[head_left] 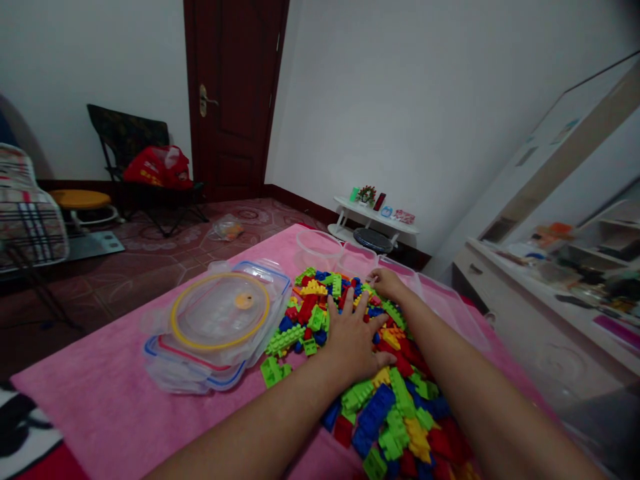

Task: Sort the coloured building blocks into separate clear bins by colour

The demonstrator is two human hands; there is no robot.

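A pile of toy building bricks [370,410] in red, blue, green, yellow and orange covers the middle of a pink cloth [110,400]. My left hand [350,340] lies palm down on the pile with its fingers spread. Beyond it, at the pile's far right edge, my right hand [387,283] has its fingers drawn together. What they hold, if anything, is too small to make out. Clear plastic containers stand just past the pile, among them a round one [320,241] and a long rectangular one [457,310].
Stacked clear lids, the top one round with a yellow rim [173,313], lie left of the bricks. A cluttered white dresser [530,320] stands on the right. Past the cloth are a low white shelf [375,215], a folding chair [133,130] with a red bag [160,167], and a door [235,100].
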